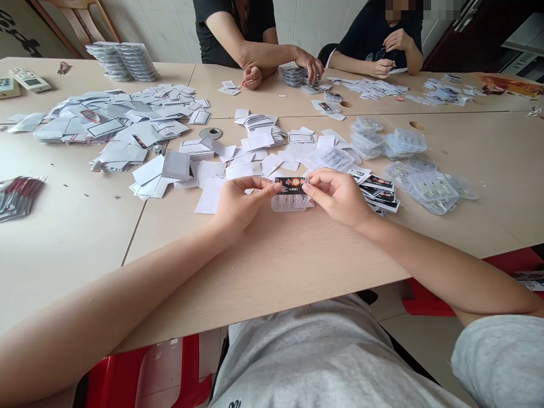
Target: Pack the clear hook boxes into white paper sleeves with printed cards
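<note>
Between my two hands is a small black printed label (290, 186) with red and yellow lettering, lying over a clear plastic case (289, 203). My left hand (246, 198) pinches the label's left end between thumb and fingers. At its right end, my right hand (334, 192) pinches it the same way. Dark thin shapes show inside the case, too small to name. Just right of my right hand lies a pile of black-and-white printed labels (378, 190). Loose white paper pieces (255, 153) spread behind both hands.
Clear filled cases (431, 184) lie in heaps to the right. A large mound of paper pieces (114, 119) covers the left. A tape roll (211, 133) sits behind. Two people work across the table; one's hand (310, 65) touches stacked cases. Red-and-silver packets (19, 198) lie far left.
</note>
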Demonstrator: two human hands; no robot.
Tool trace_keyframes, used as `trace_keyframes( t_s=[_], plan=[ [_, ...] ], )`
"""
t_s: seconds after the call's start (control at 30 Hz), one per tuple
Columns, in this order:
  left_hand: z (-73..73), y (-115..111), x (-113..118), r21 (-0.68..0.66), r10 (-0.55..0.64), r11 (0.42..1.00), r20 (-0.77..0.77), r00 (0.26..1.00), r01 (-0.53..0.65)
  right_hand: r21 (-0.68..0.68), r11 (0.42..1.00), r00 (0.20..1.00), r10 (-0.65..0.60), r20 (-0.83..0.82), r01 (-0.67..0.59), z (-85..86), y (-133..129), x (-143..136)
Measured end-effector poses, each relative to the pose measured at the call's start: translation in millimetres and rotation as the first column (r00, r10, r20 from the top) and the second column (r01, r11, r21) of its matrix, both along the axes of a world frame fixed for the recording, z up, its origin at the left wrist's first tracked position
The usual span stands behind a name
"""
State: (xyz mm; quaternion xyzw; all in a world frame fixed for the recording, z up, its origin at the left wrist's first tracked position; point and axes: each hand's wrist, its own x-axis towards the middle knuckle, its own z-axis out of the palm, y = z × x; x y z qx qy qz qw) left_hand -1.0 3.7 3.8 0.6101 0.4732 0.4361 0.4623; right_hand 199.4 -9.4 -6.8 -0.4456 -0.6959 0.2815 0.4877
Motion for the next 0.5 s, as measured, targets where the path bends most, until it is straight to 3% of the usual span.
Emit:
trace_keyframes(
  t_s=[0.3,0.5],
  plan=[
    [-5.0,3.4,-1.0,0.084,0.043,0.996,-0.094,0.995,-0.035,-0.015,1.000,0.999,0.017,-0.027,-0.017,-2.4,0.7,-0.4],
    [-3.2,2.7,-0.1,0.048,-0.043,0.998,-0.007,0.999,0.043,-0.090,0.995,0.998,-0.055,-0.039,0.051,-0.3,-0.7,-1.9]
  ],
)
